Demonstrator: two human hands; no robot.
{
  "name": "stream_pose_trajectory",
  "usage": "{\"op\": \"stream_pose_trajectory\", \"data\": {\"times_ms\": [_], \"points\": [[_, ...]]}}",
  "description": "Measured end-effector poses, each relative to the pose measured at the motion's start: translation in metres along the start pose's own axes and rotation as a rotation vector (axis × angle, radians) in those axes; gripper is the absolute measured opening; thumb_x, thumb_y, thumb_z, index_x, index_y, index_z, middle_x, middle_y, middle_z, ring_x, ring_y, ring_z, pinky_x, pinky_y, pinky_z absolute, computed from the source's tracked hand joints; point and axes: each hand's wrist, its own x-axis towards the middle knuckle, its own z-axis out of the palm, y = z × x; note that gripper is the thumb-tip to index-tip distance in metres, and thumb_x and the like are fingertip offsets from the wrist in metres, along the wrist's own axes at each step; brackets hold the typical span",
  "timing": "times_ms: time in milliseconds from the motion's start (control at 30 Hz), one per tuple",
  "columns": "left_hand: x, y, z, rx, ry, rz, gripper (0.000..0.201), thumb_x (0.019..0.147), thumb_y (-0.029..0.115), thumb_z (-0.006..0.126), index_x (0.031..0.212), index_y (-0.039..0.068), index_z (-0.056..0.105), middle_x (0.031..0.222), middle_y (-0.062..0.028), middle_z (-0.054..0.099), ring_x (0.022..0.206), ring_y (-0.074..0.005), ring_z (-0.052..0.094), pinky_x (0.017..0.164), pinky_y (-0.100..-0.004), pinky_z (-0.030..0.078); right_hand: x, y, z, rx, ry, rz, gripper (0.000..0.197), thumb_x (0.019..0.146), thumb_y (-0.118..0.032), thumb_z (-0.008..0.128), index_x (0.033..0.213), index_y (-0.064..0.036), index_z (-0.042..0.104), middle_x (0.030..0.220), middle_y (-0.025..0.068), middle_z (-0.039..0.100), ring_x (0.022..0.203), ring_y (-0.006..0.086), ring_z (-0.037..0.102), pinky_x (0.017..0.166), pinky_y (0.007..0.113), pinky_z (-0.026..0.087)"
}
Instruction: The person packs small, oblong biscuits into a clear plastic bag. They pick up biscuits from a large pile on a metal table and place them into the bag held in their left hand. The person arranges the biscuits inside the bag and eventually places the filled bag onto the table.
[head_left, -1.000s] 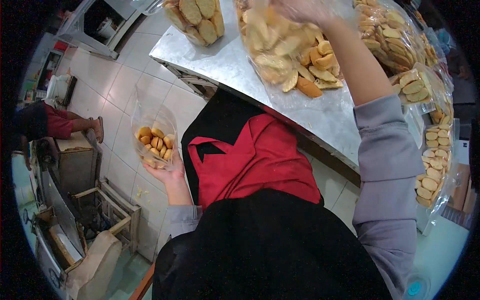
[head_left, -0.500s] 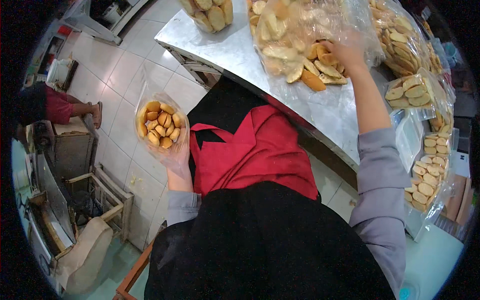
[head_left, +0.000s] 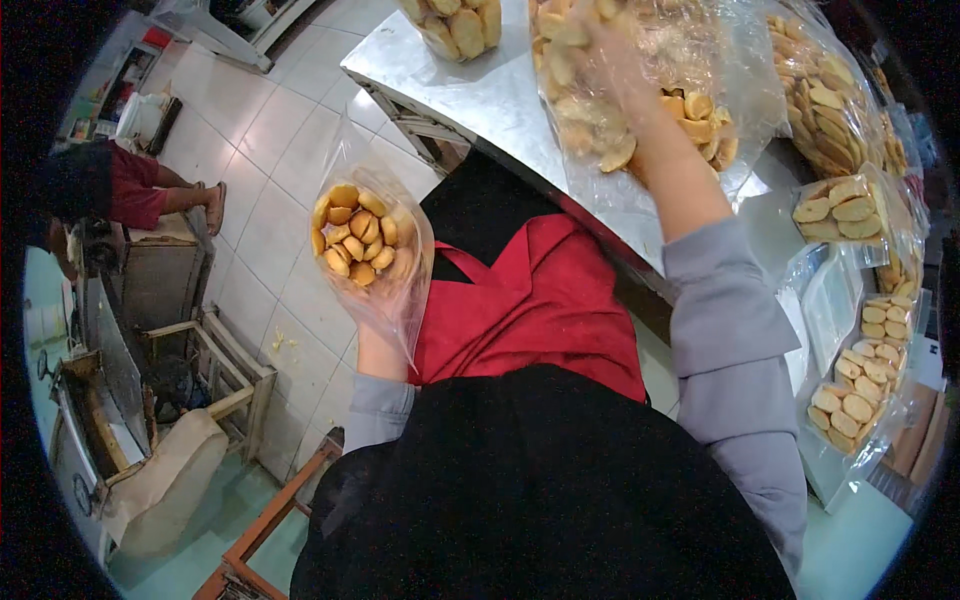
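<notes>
In the head view, the clear bag (head_left: 418, 290) is at 10 o'clock, over the floor tiles (head_left: 305, 155) and well apart from the table. It is thin, shiny and see-through, with lots of wrinkles. One pointy corner sticks up between 11 and 12 o'clock, and another hangs down toward 5 o'clock. Inside sits a heap of bread pieces (head_left: 358, 240). They are small, round and golden brown (they look a bit like fat little buttons), and some are paler than others.

The left hand (head_left: 385, 316) holds the clear bag from below, partly hidden by the plastic.

The right hand (head_left: 612, 60) is at 1 o'clock, over a big bag (head_left: 755, 90) on the shiny metal table (head_left: 485, 90). That hand is a blur, so I cannot tell if it is wide, narrow or holding something. Near its wrist lie more bread bits (head_left: 700, 120), yellow and brown.

At 12 o'clock stands another full bag (head_left: 455, 28). A red cloth (head_left: 540, 300) lies near the middle.
</notes>
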Motion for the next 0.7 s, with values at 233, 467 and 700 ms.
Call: {"op": "stream_pose_trajectory", "data": {"times_ms": [233,467,700], "points": [[-0.006,0.007,0.028,0.033,0.145,0.068,0.063,0.083,0.055,0.04,0.131,0.014,0.036,0.133,-0.0083,0.039,0.122,-0.0279,0.037,0.099,-0.0511,0.033,-0.063,-0.001,-0.105,-0.637,-0.659,0.32,0.028,0.084,-0.019,0.048,0.108,-0.0062,0.057,0.101,0.0187,0.059,0.088,0.0335,0.059,0.076,0.043,0.046],[0.008,-0.006,0.017,0.081,0.22,0.048,0.069,0.083,0.062,0.029,0.134,0.015,0.032,0.132,-0.0105,0.039,0.118,-0.0351,0.039,0.095,-0.0598,0.029,-0.11,0.054,-0.112,-0.012,0.109,0.196,0.036,0.08,-0.025,0.057,0.107,-0.0015,0.058,0.088,0.013,0.064,0.073,0.0262,0.062,0.066,0.034,0.049],[0.024,-0.014,0.017,0.079,0.393,0.044,0.074,0.079,0.064,0.041,0.134,0.016,0.029,0.135,-0.0081,0.033,0.123,-0.032,0.031,0.096,-0.0614,0.025,-0.156,-0.059,-0.135,0.788,-0.042,0.219,0.032,0.079,-0.014,0.064,0.108,-0.002,0.059,0.089,0.0044,0.063,0.077,0.0126,0.059,0.063,0.022,0.047]]}}
